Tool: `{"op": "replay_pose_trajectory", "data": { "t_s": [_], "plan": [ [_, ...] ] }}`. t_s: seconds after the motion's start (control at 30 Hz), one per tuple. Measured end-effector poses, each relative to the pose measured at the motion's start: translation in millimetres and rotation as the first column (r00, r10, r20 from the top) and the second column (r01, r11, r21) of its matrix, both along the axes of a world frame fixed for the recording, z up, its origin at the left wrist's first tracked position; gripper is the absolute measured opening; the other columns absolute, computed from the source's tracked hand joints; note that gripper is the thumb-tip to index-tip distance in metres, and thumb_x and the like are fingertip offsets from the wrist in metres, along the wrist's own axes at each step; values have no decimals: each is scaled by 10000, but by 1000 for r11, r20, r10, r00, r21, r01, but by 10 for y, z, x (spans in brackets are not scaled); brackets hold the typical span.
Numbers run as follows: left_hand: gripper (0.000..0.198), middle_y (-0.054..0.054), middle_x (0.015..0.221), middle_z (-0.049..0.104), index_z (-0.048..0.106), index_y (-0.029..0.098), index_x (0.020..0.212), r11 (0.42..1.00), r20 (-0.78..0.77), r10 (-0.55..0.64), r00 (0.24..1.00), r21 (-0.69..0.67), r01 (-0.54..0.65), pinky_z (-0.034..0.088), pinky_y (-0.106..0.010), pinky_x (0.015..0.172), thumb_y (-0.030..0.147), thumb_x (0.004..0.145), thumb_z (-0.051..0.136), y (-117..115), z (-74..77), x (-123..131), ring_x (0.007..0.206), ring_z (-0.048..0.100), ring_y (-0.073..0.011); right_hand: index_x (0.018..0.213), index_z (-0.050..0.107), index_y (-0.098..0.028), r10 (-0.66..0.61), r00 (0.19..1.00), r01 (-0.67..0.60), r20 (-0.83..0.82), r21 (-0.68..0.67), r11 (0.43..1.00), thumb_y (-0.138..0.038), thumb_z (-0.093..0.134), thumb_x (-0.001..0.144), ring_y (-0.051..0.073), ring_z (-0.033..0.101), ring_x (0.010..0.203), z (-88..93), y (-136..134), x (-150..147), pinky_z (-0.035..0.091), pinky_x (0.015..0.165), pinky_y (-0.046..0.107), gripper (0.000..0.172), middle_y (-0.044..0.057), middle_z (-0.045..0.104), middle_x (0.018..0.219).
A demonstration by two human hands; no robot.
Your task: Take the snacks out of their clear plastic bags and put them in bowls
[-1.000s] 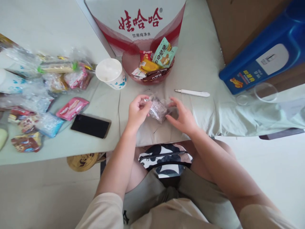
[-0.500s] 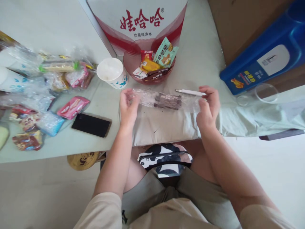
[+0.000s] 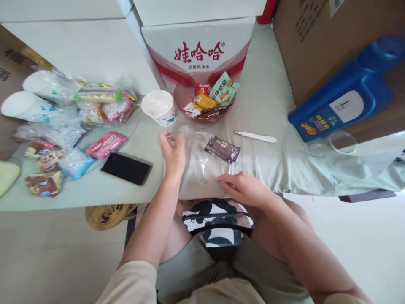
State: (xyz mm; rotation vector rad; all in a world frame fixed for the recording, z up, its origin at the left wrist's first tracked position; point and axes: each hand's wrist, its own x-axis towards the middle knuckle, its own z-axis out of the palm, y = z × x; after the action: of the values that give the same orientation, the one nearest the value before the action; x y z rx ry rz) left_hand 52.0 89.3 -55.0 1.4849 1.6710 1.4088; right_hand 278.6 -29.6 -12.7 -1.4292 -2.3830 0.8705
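Observation:
A clear plastic bag point(image 3: 205, 171) lies spread on the cloth in front of me, with a dark brown wrapped snack bar point(image 3: 222, 148) in its upper part. At the bag's left edge is my left hand point(image 3: 172, 154), its fingers curled and its thumb against the plastic near the upper corner. My right hand point(image 3: 245, 188) pinches the bag's lower edge close to the table's front. A white pen-like tool point(image 3: 255, 137) rests to the right of the bag, touched by neither hand.
Behind the bag stand a reddish bowl point(image 3: 180, 103) of snacks and a white paper cup point(image 3: 163, 116). A black phone point(image 3: 126, 168), a pink snack pack point(image 3: 106, 145) and several wrapped snacks lie left. A blue bottle point(image 3: 335, 99) leans against a cardboard box point(image 3: 316, 63) on the right.
My right hand has moved down and left, from the bag's right end to its lower edge. The bag has gone from stretched sideways to spread flat; the pen-like tool is uncovered.

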Motion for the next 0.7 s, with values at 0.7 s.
{"op": "replay_pose_trajectory", "data": {
  "t_s": [0.7],
  "plan": [
    [167,-36,1239,690,491,184,642,688,944,-184,275,-77,722,550,-383,868,214,626,654,-263,409,255,1166,626,-263,1438,510,-231,-390,906,422,-163,300,855,-242,617,795,342,489,1380,-374,556,-119,410,1144,544,652,125,546,1478]
  ]
}}
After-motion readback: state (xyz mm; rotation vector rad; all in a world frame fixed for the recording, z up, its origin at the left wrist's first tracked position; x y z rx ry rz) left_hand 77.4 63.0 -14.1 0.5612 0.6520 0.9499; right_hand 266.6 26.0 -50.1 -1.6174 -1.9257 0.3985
